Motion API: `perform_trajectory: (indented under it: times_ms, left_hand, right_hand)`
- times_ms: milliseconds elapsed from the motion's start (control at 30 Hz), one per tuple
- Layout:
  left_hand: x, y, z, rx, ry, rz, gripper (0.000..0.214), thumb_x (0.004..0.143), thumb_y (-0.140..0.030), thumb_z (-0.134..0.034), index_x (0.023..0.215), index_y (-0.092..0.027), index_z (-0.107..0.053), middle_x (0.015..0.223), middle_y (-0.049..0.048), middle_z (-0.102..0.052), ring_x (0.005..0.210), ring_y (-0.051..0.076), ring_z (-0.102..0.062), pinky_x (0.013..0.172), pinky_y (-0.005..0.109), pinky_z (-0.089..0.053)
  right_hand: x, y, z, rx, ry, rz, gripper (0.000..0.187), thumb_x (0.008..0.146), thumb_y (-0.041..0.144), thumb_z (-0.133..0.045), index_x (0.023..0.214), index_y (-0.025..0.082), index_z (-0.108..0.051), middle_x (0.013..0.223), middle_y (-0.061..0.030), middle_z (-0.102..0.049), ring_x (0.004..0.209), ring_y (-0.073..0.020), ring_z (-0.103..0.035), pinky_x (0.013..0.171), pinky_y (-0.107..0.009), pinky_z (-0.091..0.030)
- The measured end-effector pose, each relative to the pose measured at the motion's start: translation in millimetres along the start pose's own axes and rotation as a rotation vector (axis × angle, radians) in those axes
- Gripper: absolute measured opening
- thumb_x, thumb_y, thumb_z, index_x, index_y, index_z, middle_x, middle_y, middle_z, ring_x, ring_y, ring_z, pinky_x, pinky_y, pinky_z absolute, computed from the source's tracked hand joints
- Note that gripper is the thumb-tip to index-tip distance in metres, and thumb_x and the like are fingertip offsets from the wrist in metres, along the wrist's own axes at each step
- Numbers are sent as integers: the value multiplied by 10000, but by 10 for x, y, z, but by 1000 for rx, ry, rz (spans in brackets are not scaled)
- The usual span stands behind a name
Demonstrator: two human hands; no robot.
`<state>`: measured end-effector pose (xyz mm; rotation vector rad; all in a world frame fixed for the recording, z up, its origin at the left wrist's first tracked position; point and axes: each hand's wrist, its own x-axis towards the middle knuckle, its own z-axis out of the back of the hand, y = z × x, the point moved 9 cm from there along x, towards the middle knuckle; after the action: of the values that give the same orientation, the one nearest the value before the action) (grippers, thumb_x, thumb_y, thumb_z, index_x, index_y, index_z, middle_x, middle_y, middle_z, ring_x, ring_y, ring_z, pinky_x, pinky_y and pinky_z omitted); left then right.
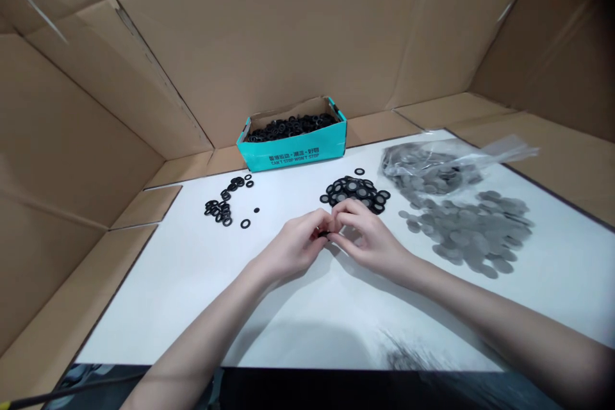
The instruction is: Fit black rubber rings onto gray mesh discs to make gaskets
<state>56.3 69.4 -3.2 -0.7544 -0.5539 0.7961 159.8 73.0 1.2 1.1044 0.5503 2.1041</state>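
White table (pixel 158 295); hands (pixel 298 240) (pixel 369 238) pinch a black piece (pixel 325 234) crosswise.

Bare left hand (pixel 302 238), right hand (pixel 369 236), slender bare forearms (pixel 211 323)

One turquoise box (pixel 300 155), one clear bag (pixel 502 150), two hands (pixel 303 238), black rings (pixel 220 212) and grey discs (pixel 473 236) beyond counting

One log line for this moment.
left hand: pinching black piece; right hand: at same piece; beyond: black ring pile; right: grey discs; back: teal box
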Motion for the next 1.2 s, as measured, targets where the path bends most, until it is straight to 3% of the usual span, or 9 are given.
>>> perform_trajectory:
  times_ms: [333, 767, 867, 1000, 1200]
  left_hand:
    - [-27, -5, 124, -115, -147, -27, 83, 913, -175, -527, 993, -193, -516, 927, 23, -604, 801, 121, -586, 723, 235, -485]
    - [-11, 4, 58, -153, -114, 29, 146, 864, -116, -543, 984, -195, -514, 884, -7, -569, 663, 75, -535, 612, 197, -447]
    - [-22, -20, 98, -165, -158, -4, 172, 888, -154, -562, 1051, -200, -534, 978, 29, -597, 733, 93, -579, 658, 210, -491]
    - [-52, -137, 186, -133, -232, -162, 312, 856, -132, -636, 1144, -216, -551, 1129, 64, -604, 786, 95, -599, 735, 232, -537]
    - [-87, -229, 240, -44, -301, -270, 329, 845, -207, -718, 1134, -213, -560, 1041, 54, -635, 784, 110, -615, 721, 248, -550]
  right_hand:
    - [21, 32, 90, -20, -41, -30, 82, 873, 209, -635, 791, 208, -638, 923, -73, -635, 893, -224, -592, 795, -388, -486]
    - [-2, 157, 61, -56, -41, 76, 132, 868, 119, -568, 773, 206, -596, 956, -82, -632, 908, -227, -575, 791, -400, -476]
    - [14, 94, 105, 43, -62, -14, 114, 871, 153, -583, 776, 211, -608, 941, -73, -631, 906, -215, -589, 806, -387, -485]
    - [31, -66, 114, 226, -62, -173, 126, 876, 251, -601, 767, 203, -641, 928, -72, -647, 870, -197, -606, 751, -343, -489]
    - [-3, -222, -81, 494, 58, -417, 238, 828, 423, -645, 797, 188, -667, 888, -56, -654, 748, -164, -584, 588, -281, -455]
